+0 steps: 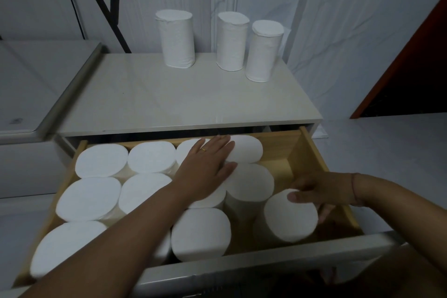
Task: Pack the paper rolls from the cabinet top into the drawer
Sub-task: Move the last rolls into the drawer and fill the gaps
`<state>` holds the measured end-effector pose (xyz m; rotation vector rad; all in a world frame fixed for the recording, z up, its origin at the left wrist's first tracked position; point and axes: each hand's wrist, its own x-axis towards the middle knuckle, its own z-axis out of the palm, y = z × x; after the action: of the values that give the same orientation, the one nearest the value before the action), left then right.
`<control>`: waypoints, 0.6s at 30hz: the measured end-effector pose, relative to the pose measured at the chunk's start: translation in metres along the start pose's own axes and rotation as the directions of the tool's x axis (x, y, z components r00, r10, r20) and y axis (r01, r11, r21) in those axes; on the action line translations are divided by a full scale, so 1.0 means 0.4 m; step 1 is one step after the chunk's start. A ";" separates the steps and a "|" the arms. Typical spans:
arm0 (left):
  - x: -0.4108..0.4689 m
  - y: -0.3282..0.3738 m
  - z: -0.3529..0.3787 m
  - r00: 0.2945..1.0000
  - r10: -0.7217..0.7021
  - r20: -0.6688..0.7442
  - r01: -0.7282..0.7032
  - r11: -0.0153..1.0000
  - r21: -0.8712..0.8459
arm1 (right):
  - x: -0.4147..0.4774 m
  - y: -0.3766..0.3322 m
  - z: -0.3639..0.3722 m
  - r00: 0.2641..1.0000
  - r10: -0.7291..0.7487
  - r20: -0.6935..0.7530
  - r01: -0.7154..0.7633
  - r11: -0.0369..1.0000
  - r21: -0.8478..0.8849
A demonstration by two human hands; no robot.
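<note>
Rolls (231, 42) left to pack number three, upright near the back of the cabinet top (169, 97); the others stand on end, packed touching, in the open drawer (314, 152). Left hand (208, 167) lies flat, fingers straight, across the back-row rolls, while right hand (321, 191) grips a tilted roll (290, 220) at the drawer's right front gap, thumb on its top face. Judged light, soft and easily dented, each roll is best taken round the mid-body with a gentle, spread grasp.

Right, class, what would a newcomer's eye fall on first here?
The open wooden drawer, packed with white paper rolls standing on end, fills the lower half. The left hand lies flat on them, while the right hand grips one roll at the drawer's right end. Three rolls stand on the cabinet top.
</note>
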<state>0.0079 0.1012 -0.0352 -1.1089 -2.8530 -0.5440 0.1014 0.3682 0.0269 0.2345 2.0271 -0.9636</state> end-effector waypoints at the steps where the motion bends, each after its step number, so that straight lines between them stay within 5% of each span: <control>1: -0.001 -0.001 0.001 1.000 0.004 -0.004 -0.004 1.000 0.000 | 0.003 0.001 0.009 1.000 0.011 0.015 -0.012 1.000 0.017; 18: 0.000 -0.003 0.007 0.999 0.017 -0.036 -0.017 1.000 0.006 | 0.050 -0.037 0.130 0.999 -0.050 0.000 0.049 0.979 0.198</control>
<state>0.0075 0.1013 -0.0382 -1.1097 -2.8101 -0.5488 0.1144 0.3177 0.0024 0.2890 1.9406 -1.1974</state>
